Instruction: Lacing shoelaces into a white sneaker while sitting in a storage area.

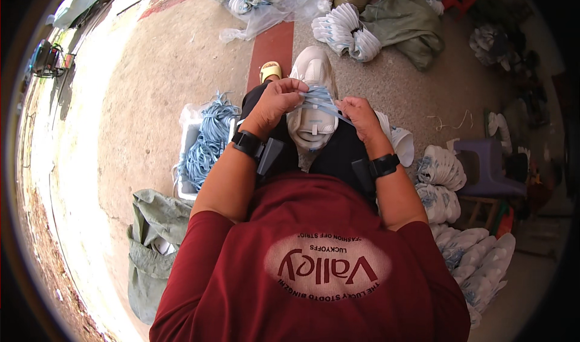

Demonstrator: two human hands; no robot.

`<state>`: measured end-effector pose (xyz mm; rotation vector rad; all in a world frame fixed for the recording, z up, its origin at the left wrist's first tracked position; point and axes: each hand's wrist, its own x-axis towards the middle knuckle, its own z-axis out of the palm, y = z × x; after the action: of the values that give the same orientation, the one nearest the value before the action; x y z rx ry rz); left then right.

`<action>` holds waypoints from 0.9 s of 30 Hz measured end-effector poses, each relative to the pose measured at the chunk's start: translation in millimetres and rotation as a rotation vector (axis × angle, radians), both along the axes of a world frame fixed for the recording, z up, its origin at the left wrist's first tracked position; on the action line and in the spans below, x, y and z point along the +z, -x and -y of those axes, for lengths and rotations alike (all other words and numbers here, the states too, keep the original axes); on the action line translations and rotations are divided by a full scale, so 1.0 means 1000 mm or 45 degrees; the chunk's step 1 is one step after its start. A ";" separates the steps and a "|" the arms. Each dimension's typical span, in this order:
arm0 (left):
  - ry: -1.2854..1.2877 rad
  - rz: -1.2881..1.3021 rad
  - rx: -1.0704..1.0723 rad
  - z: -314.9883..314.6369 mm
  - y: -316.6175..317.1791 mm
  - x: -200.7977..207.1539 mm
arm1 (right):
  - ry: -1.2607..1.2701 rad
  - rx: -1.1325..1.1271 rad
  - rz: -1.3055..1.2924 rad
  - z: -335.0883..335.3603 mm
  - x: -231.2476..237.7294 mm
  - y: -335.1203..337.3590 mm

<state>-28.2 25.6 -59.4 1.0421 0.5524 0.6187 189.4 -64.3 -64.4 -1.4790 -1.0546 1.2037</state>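
A cream-white sneaker [318, 122] sits between my knees, its toe pointing away from me and its opening towards me. Light-blue shoelace [320, 98] crosses over its front in several strands. My left hand [281, 101] pinches the lace at the shoe's left side. On the other side, my right hand [360, 117] has thumb and finger closed on a strand near the eyelets. Both hands are level with the lacing, and my fingers partly cover the eyelet edges.
A white box [188, 138] of loose blue laces [211, 138] stands at my left, above a grey-green sack [148, 251]. Stacked white shoe uppers [440, 167] lie at my right, beside a purple stool [483, 170]. More bundled uppers [347, 32] and a green cloth [405, 22] lie ahead.
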 end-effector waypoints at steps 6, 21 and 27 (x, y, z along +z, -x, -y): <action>-0.630 -0.334 0.361 0.000 -0.001 -0.029 | 0.169 0.108 0.050 0.003 0.013 0.004; -0.349 -0.275 0.624 0.013 0.071 -0.030 | -0.013 -0.267 0.427 0.050 -0.005 -0.053; -1.077 -0.791 0.346 0.027 0.028 -0.005 | -0.458 -0.093 1.041 0.026 0.006 -0.014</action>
<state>-55.7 -1.8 -64.1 2.0106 1.0259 0.7913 203.8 -90.1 -58.6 -1.7203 -1.6259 0.2886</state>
